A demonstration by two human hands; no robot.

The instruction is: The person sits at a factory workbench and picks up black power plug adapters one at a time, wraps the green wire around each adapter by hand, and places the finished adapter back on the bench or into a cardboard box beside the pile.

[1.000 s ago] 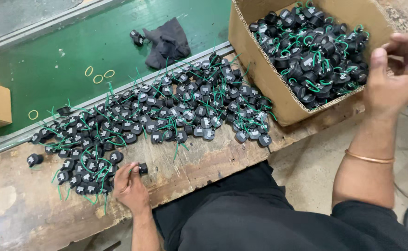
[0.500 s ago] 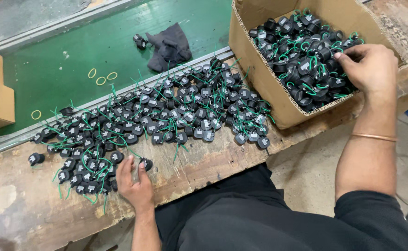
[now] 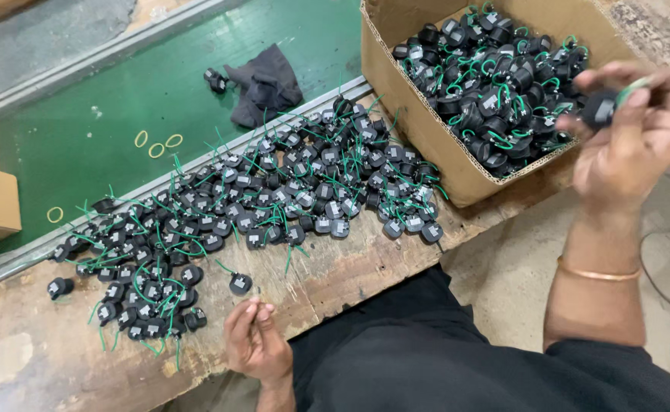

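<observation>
Here, at about 3 o'clock, my right hand (image 3: pixel 629 141) pinches 1 small black part (image 3: pixel 599 109) with a green wire between thumb and fingertips, just off the near corner of the cardboard box (image 3: pixel 426 145) full of the same parts. My left hand (image 3: pixel 255 341) rests at 6 o'clock on the worn wooden table (image 3: pixel 335 278), fingers loosely curled and holding nothing that I can make out, with a lone black part (image 3: pixel 240 284) just beyond its fingertips. At 10 to 12 o'clock a wide scatter of parts (image 3: pixel 258 206) covers the table, and behind it lie the green belt (image 3: pixel 106 114), a dark cloth (image 3: pixel 266 88) and 4 yellow rings (image 3: pixel 158 143).
</observation>
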